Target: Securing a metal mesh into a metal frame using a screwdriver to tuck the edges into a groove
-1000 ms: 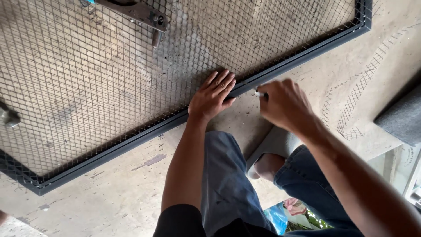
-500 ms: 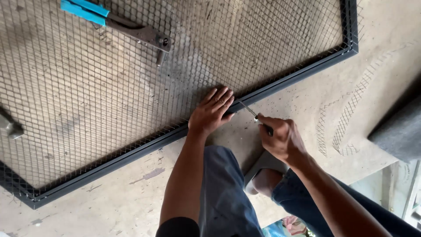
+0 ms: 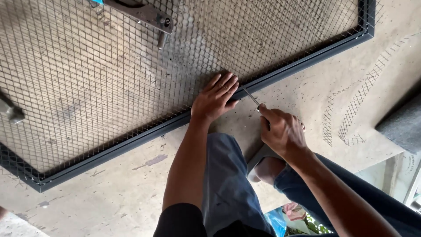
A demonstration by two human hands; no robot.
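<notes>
The left hand (image 3: 215,98) lies flat, fingers spread, on the wire mesh (image 3: 109,74) just inside the dark metal frame (image 3: 131,138), fingertips at the frame's near edge. The right hand (image 3: 283,131) is clenched around a thin metal rod (image 3: 251,96), whose tip meets the frame just beside the left fingers. The framed panel lies on the concrete floor (image 3: 109,193). Bare floor extends below and right of the frame. 1 pair of pliers (image 3: 140,13) rests on the mesh, well apart from both hands.
</notes>
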